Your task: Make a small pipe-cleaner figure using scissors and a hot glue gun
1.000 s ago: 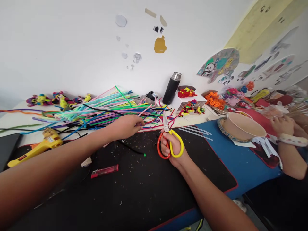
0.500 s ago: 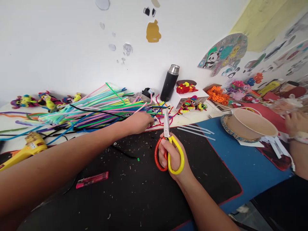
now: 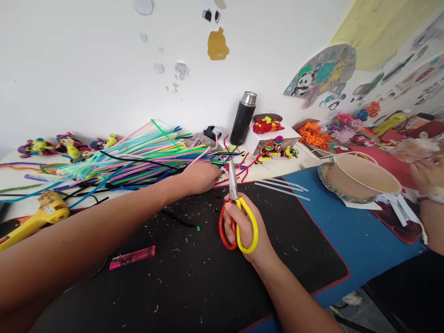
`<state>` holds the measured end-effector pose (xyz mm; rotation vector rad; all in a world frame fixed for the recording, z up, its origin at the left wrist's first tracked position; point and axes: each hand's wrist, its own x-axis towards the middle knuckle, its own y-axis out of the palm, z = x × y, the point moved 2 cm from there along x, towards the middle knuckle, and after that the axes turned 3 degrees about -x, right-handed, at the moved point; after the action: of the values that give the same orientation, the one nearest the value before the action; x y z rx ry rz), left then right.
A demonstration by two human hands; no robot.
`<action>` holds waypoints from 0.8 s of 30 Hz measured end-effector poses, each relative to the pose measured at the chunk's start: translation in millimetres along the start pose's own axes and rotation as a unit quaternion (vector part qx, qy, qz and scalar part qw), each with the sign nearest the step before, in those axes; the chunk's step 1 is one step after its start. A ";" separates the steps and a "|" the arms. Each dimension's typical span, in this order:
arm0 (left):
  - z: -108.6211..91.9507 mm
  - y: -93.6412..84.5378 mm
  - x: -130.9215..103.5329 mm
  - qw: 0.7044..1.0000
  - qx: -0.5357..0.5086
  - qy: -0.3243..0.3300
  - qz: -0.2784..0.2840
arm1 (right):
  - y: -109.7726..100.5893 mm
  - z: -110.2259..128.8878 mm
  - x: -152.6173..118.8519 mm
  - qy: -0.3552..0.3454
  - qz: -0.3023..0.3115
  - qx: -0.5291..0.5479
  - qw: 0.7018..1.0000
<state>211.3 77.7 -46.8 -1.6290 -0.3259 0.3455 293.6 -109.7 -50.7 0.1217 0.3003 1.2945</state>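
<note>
My right hand [image 3: 248, 226] is closed round the handles of a pair of scissors [image 3: 233, 182], one handle red and one yellow, with the blades pointing away toward the wall. My left hand [image 3: 202, 177] reaches to the right end of a heap of coloured pipe cleaners [image 3: 138, 157]. Its fingers are curled, and their tips are turned away, so what they pinch does not show. A short dark pipe cleaner with a green tip [image 3: 198, 228] lies on the black mat [image 3: 187, 286] below it.
A pink lighter [image 3: 132, 257] and a yellow glue gun [image 3: 41, 215] lie on the left. Behind stand a black flask [image 3: 243, 118] and a white box [image 3: 274, 136] with pipe-cleaner figures. Clear glue sticks [image 3: 282, 190] and a round basket [image 3: 367, 175] are rightward, near another person's hand [image 3: 428, 173].
My right hand has shifted slightly left with the scissors, whose blades now tilt a little more to the left. The left hand stays at the pipe cleaners.
</note>
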 end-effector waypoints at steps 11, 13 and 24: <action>-8.0 -41.6 -108.4 0.974 -0.195 -0.109 0.022 | 1.6 4.8 -5.7 0.015 0.010 -0.032 0.999; -6.4 -35.7 -130.3 0.969 -0.210 -0.111 0.061 | 2.9 3.8 -8.9 0.012 0.020 -0.055 0.998; 8.0 -16.8 -135.0 0.964 -0.192 -0.157 0.098 | 9.5 -1.6 -19.2 -0.018 0.039 -0.183 0.982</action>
<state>84.9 31.1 -26.7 -1.9962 -0.4952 0.7318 279.7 -125.6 -47.0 -0.1564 0.0235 1.4023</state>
